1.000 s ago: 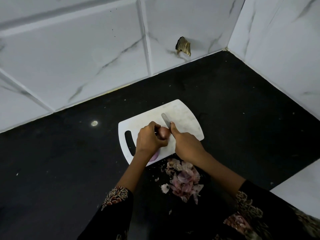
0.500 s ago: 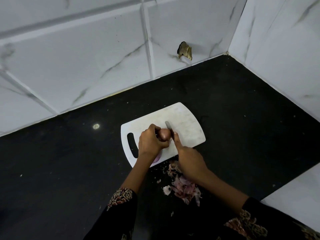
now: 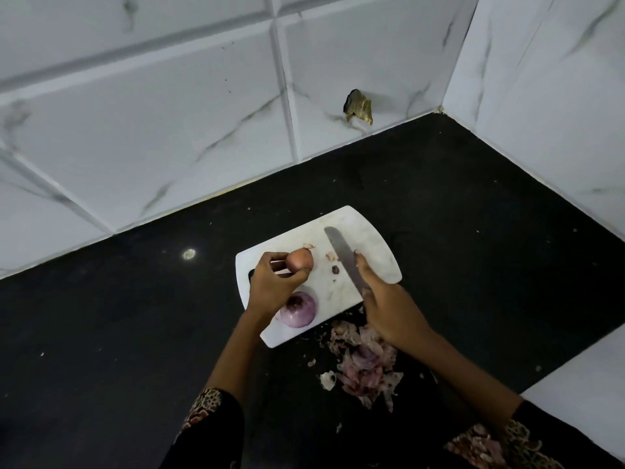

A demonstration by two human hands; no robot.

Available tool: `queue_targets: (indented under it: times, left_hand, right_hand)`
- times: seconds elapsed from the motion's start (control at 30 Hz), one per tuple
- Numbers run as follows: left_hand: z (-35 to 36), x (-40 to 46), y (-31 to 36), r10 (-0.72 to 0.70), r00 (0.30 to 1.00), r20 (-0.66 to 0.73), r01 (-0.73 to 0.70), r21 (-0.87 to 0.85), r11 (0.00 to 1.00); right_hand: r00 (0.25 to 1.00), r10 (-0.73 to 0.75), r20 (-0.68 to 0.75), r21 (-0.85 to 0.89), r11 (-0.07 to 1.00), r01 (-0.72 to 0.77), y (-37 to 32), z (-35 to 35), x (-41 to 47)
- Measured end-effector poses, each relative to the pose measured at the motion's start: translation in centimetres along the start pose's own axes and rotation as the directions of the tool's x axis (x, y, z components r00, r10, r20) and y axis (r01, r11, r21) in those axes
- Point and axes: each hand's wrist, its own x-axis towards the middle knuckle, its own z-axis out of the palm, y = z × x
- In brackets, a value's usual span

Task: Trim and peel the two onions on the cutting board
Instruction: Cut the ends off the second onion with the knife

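A white cutting board (image 3: 372, 242) lies on the black counter. My left hand (image 3: 270, 286) holds a small onion (image 3: 300, 259) with brown skin just above the board, fingers curled round it. A peeled purple onion (image 3: 299, 310) rests on the board's near edge, partly behind my left wrist. My right hand (image 3: 389, 306) grips a knife (image 3: 343, 255); its blade points away over the board, apart from the held onion. Small cut bits (image 3: 333, 262) lie on the board between onion and blade.
A heap of purple onion skins (image 3: 362, 363) lies on the counter just in front of the board, under my right forearm. White marble-look tiled walls enclose the counter at the back and right, meeting in a corner. A broken spot (image 3: 357, 106) marks the back wall.
The knife has come away from the small onion and moved right. My hands have separated, and small cut bits now lie on the board. The peeled purple onion is now visible.
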Motion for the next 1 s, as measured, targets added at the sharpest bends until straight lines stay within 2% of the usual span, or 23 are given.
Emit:
queue_targets:
  times: [0.17,0.23,0.33,0.47,0.6,0.77,0.83,0.9,0.97,1.0]
  left_hand:
    - [-0.3,-0.3,0.2,-0.009,0.996,0.089,0.02,-0.114,0.993]
    - [-0.2,-0.4,0.4,0.001,0.993,0.115,0.013,-0.13,0.991]
    - [0.0,-0.4,0.5,0.015,0.99,0.14,0.006,-0.147,0.989]
    - [0.0,-0.3,0.6,0.003,0.991,0.136,0.019,-0.16,0.987]
    - [-0.4,-0.3,1.0,-0.014,0.993,0.115,0.033,-0.165,0.986]
    - [-0.9,-0.3,1.2,-0.05,0.992,0.113,0.067,-0.154,0.986]
    - [-0.9,-0.4,1.3,-0.066,0.992,0.105,0.082,-0.153,0.985]
    - [-0.8,-0.5,1.4,-0.085,0.992,0.091,0.098,-0.155,0.983]
    - [-0.8,-0.6,1.5,-0.095,0.992,0.088,0.109,-0.171,0.979]
    - [-0.8,-0.6,1.5,-0.099,0.991,0.087,0.113,-0.176,0.978]
  right_hand:
    - [0.998,0.053,-0.031,-0.078,0.995,-0.055,1.5,-1.5,1.1]
    - [0.994,0.08,-0.08,-0.17,0.981,-0.093,2.2,-1.5,2.0]
    - [0.982,0.127,-0.137,-0.204,0.967,-0.153,2.8,-1.2,3.2]
    - [0.972,0.161,-0.171,-0.263,0.943,-0.202,3.3,-1.1,4.9]
    - [0.96,0.109,-0.258,-0.383,0.901,-0.205,3.0,-1.7,6.1]
    - [0.963,0.197,-0.183,-0.45,0.855,-0.26,2.8,-2.3,7.2]
    - [0.965,0.172,-0.196,-0.501,0.829,-0.249,2.5,-2.3,7.5]
    - [0.963,0.079,-0.258,-0.487,0.85,-0.201,2.0,-1.7,8.0]
    - [0.963,-0.031,-0.268,-0.361,0.93,-0.07,1.2,-0.9,8.8]
    - [0.971,-0.076,-0.225,-0.285,0.958,0.008,0.7,-0.5,9.2]
